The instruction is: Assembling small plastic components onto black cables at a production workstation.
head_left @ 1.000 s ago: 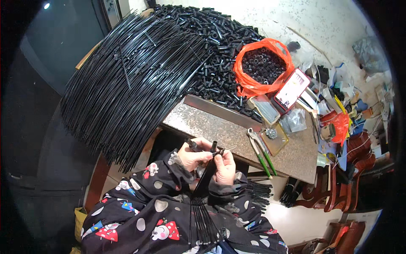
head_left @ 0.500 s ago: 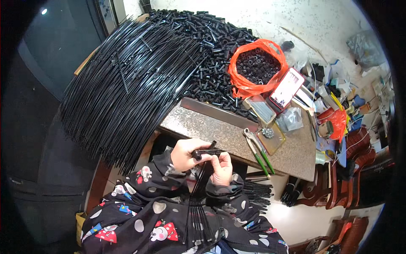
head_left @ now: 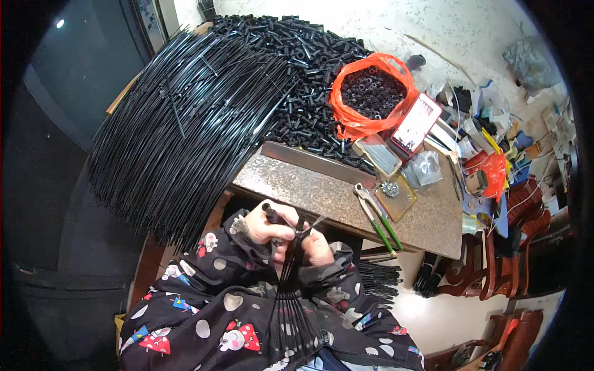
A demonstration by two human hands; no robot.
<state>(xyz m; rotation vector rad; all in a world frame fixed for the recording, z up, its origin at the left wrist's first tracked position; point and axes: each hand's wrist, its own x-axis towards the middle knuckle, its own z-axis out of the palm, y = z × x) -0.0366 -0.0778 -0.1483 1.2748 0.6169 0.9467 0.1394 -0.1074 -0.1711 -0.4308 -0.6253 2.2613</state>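
Note:
My left hand (head_left: 265, 227) is closed around a short black tube piece (head_left: 270, 213), its round open end showing above the fingers. Close by on the right, my right hand (head_left: 317, 248) has its fingers curled at the gathered top of a bunch of thin black rods (head_left: 291, 309), which look like umbrella ribs. These rods fan out downward over my lap and partly hide the right fingers. A thin pale wire (head_left: 317, 221) sticks out up and to the right from the gathered top. Both hands are just off the table's front edge.
Long black rods (head_left: 185, 130) lie heaped at left, beside piled black tube pieces (head_left: 303, 52). On the stone-look table (head_left: 433, 229) are a red bag (head_left: 337, 111) of small black rings, a phone (head_left: 417, 123), a metal bar (head_left: 315, 164), green-handled pliers (head_left: 378, 219) and a clear box (head_left: 378, 154).
The left hand has turned, tilting the tube piece upward. The right hand has shifted slightly lower, and the wire's free end now points more upward. The rods have swung a little in front of it.

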